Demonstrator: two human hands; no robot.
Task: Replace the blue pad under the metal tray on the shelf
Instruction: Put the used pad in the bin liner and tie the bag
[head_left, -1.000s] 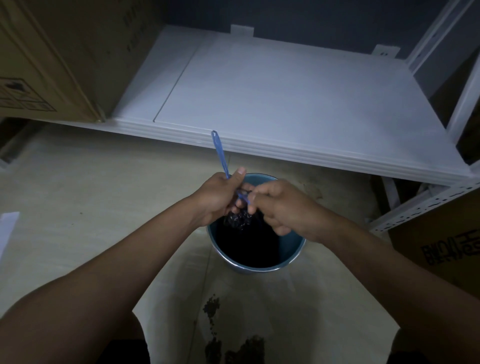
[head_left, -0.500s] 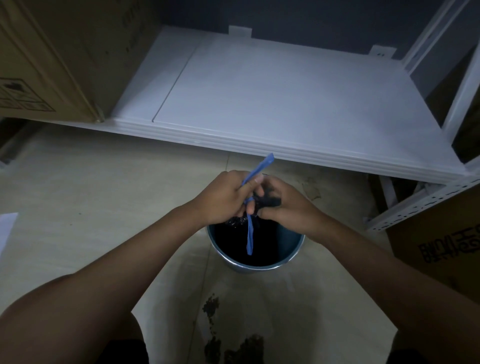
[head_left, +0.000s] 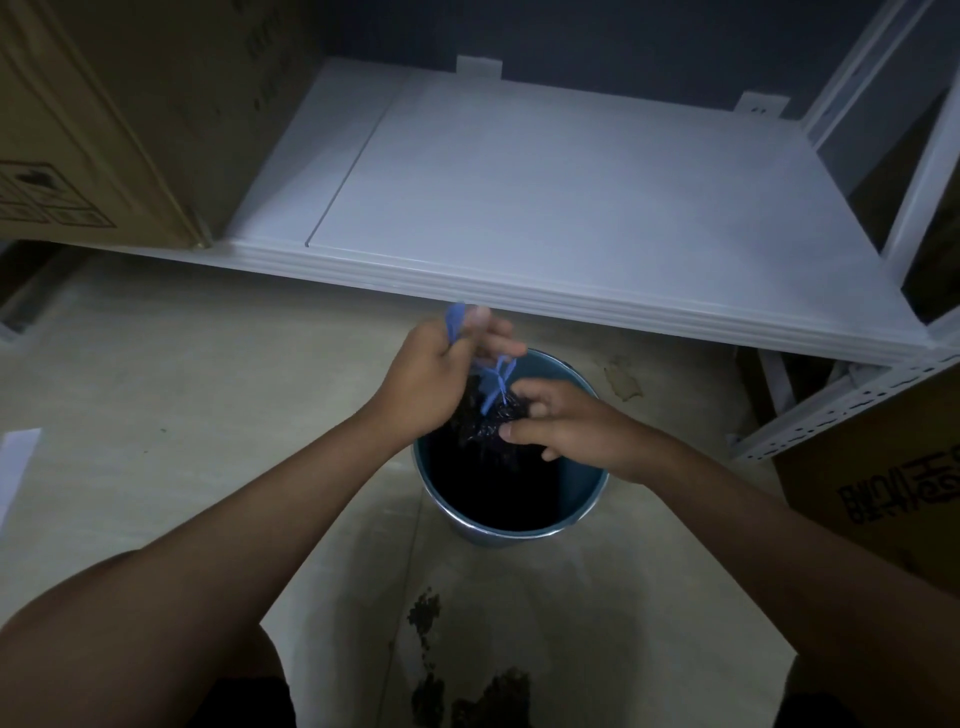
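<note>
Both hands work over a blue bin (head_left: 582, 512) lined with a black bag (head_left: 488, 415), which stands on the floor in front of the white shelf (head_left: 545, 208). My left hand (head_left: 436, 374) grips a thin blue tie strip (head_left: 493, 382), one end sticking up past its fingers. My right hand (head_left: 561, 423) pinches the bunched black bag top beside the strip. No blue pad and no metal tray show in this view; the shelf board is bare.
A large cardboard box (head_left: 104, 119) sits on the shelf's left end. Another cardboard box (head_left: 883, 478) stands on the floor at right, by the white shelf upright (head_left: 831, 410). Dark stains (head_left: 426, 613) mark the floor near me. White paper (head_left: 15, 467) lies at the left edge.
The blue strip has been wound round the bunched bag top. My left hand rose and pulled its end upward, while my right hand slid down and right onto the bag.
</note>
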